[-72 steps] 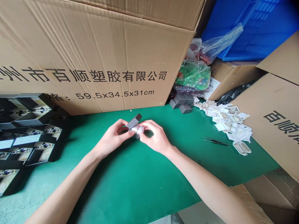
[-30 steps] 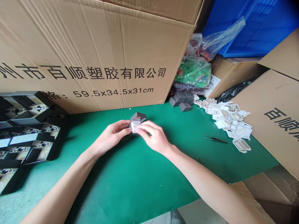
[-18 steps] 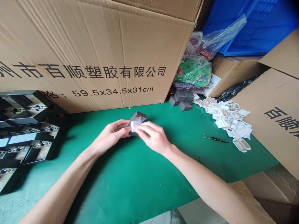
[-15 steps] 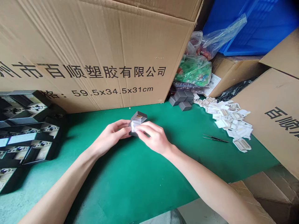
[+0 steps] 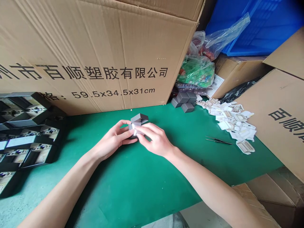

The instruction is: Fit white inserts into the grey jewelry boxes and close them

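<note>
Just above the green table I have a small grey hinged box [image 5: 139,117] with its lid raised. My left hand [image 5: 115,138] wraps round the box's left side, thumb at the front and fingers behind and beneath. White soft-looking lining [image 5: 134,127] shows inside the box, below the lid. The fingers of my right hand [image 5: 157,138] are pinched together on this white lining at the box's right side. My fingertips cover much of the box's lower part, so its contents are partly hidden.
Dark opened cases [image 5: 30,139] stack at the left. Behind stands a large carton [image 5: 102,41]. Grey boxes [image 5: 187,107], tweezers [image 5: 218,140] and a heap of white inserts [image 5: 237,122] lie to the right. Bags [image 5: 197,71] and a blue crate [image 5: 251,28] are farther back.
The box has turned and dipped slightly left, showing less of the lid's inside. My left fingers have shifted lower around its base; my right hand stays on the white lining.
</note>
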Demonstrator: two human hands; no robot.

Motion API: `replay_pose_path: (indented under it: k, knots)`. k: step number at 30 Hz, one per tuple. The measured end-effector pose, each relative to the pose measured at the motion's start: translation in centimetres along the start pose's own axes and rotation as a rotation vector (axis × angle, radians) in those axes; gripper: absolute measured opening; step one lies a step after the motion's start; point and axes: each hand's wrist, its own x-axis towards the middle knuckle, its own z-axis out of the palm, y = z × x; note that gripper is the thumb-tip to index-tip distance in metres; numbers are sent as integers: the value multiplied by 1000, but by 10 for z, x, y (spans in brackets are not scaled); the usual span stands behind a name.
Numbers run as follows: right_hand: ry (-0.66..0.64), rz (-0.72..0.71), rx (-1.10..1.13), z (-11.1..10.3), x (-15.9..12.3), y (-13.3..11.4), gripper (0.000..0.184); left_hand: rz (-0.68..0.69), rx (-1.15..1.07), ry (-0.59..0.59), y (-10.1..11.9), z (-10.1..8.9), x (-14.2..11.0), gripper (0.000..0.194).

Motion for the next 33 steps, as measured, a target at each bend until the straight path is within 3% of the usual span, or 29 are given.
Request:
replay_pose_path:
  k: [15,24,33]
  knots:
    - [29,-105,-171,2,-3,6,18,24,119,-28,2,-1,0,31]
    - [14,-41,-37,0,-1,4,15,41,95,-57,-1,-4,0,30]
    - [86,6,55,1,0,0,15,58,25,-57,-1,-5,1,32]
